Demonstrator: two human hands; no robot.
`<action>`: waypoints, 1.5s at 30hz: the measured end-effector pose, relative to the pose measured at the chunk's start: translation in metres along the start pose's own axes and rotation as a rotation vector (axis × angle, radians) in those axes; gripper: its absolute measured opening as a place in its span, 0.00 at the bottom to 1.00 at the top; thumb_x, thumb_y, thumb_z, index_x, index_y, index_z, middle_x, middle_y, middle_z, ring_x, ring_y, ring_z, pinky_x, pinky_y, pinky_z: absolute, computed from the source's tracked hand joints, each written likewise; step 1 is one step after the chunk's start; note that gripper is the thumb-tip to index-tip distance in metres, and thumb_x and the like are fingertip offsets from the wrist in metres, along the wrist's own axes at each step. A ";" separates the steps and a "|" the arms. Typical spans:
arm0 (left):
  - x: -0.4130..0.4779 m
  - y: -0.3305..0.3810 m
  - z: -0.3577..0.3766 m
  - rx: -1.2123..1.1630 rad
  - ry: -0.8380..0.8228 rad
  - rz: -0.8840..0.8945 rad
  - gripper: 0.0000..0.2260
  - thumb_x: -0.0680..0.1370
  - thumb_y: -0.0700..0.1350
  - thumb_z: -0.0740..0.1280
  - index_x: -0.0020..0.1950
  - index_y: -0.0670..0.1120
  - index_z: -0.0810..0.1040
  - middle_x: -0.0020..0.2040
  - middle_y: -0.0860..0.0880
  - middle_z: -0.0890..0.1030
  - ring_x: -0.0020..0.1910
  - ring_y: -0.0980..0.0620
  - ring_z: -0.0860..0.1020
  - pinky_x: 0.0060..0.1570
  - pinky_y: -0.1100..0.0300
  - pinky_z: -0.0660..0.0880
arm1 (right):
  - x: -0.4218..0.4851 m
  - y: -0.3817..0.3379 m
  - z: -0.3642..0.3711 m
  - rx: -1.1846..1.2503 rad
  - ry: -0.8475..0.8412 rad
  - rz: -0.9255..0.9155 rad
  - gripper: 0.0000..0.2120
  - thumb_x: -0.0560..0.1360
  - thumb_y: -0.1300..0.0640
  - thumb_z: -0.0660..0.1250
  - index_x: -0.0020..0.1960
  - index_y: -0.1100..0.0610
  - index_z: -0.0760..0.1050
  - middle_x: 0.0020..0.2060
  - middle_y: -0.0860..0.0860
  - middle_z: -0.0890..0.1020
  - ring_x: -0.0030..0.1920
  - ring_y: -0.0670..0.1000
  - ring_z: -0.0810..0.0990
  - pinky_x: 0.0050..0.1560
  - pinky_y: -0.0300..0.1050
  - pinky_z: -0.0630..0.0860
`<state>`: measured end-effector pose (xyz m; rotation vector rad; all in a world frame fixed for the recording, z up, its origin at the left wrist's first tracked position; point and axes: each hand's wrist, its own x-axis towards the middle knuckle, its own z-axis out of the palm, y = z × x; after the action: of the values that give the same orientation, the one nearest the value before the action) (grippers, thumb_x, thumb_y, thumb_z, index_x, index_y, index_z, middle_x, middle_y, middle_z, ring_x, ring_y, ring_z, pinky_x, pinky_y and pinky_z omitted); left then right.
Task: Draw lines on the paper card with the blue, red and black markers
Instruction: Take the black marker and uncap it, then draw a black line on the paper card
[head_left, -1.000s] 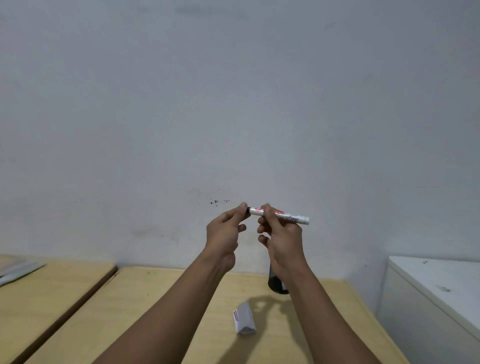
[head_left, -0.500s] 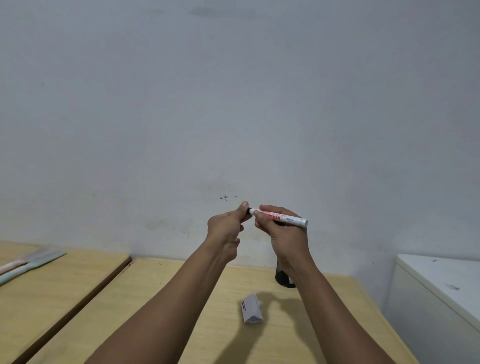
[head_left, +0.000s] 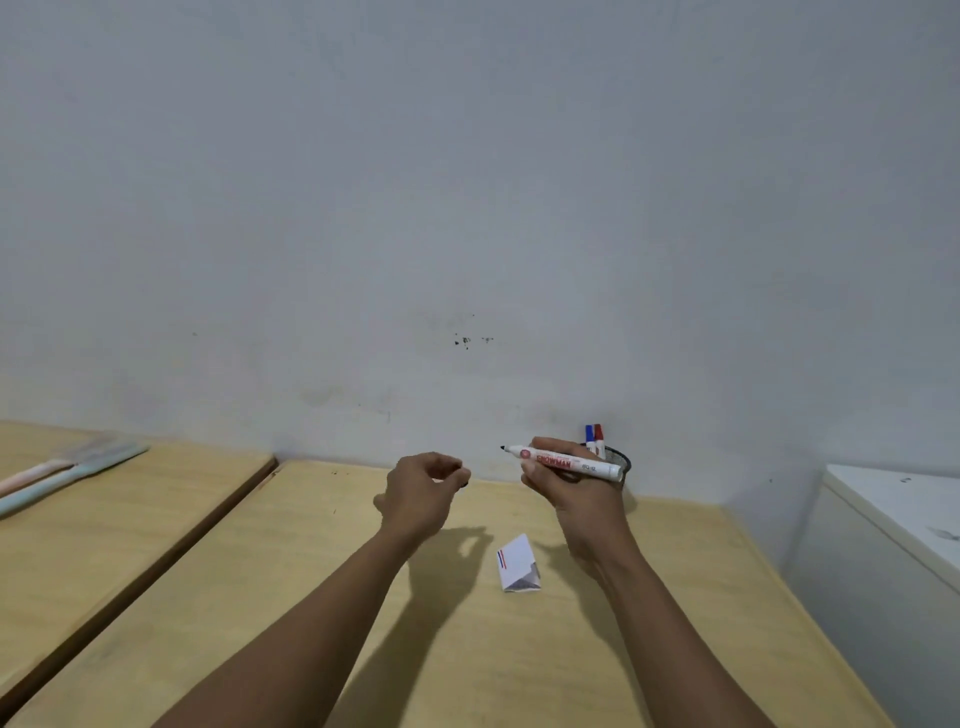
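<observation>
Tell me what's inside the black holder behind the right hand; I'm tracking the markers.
Two capped markers, one blue and one red, stand in the black mesh holder. The right hand covers their barrels and anything else inside.

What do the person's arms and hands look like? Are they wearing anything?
Both arms are bare right up to the bottom edge of the picture, with no sleeves showing. The left hand and right hand wear no gloves, and no rings, watch or bracelets can be seen.
</observation>
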<state>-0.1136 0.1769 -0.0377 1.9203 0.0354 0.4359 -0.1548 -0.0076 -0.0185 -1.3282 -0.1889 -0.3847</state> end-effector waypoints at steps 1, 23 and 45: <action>-0.005 -0.014 0.002 0.124 0.011 0.030 0.03 0.74 0.53 0.73 0.44 0.56 0.83 0.40 0.63 0.83 0.44 0.62 0.78 0.51 0.52 0.63 | -0.008 0.008 -0.004 0.041 0.015 0.022 0.10 0.73 0.70 0.73 0.53 0.61 0.82 0.39 0.50 0.87 0.42 0.48 0.85 0.52 0.44 0.84; -0.082 -0.083 0.033 0.681 -0.386 0.538 0.20 0.74 0.63 0.60 0.64 0.59 0.75 0.60 0.59 0.75 0.60 0.54 0.68 0.58 0.49 0.60 | -0.019 0.088 -0.028 -0.052 0.091 0.188 0.10 0.74 0.64 0.75 0.52 0.66 0.80 0.40 0.56 0.84 0.39 0.51 0.82 0.45 0.49 0.83; -0.091 -0.092 0.044 0.785 -0.402 0.465 0.20 0.74 0.63 0.55 0.57 0.57 0.78 0.60 0.59 0.76 0.61 0.55 0.68 0.53 0.48 0.62 | -0.001 0.136 -0.033 -0.574 -0.089 0.165 0.09 0.82 0.50 0.63 0.45 0.54 0.73 0.35 0.49 0.82 0.30 0.39 0.79 0.34 0.37 0.74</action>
<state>-0.1679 0.1526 -0.1604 2.7726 -0.5924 0.3558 -0.1071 -0.0135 -0.1500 -1.9138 -0.0393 -0.2456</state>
